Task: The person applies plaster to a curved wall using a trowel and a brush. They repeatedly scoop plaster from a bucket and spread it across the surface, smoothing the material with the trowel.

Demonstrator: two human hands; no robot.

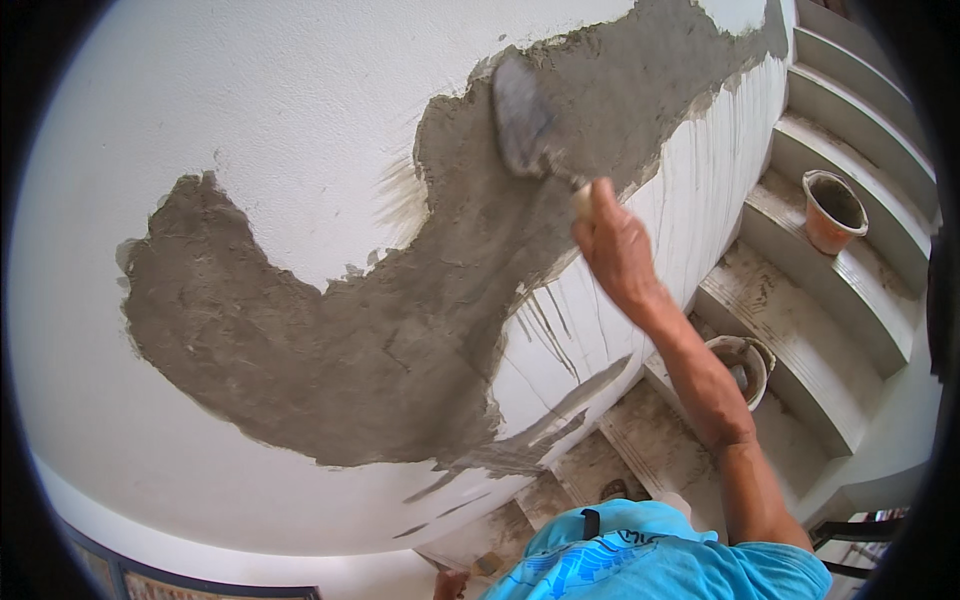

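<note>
My right hand (pixel 612 245) is closed round the pale handle of a trowel (pixel 525 112). The trowel's metal blade is against, or very near, the upper part of a rough grey mortar patch (pixel 330 360) on the white curved wall (pixel 200 70). Long drips and smears run below the patch's right part. My left hand (pixel 450 585) shows only in part at the bottom edge, beside my blue shirt, and its fingers and whatever it may hold are unclear.
Curved, dusty stairs (pixel 780 310) climb along the right. An orange bucket (pixel 832 228) stands on an upper step and a pale bucket (pixel 755 390) lower down, behind my forearm. A dark railing (pixel 850 530) is at lower right. A dark frame (pixel 200 580) edges the lower left.
</note>
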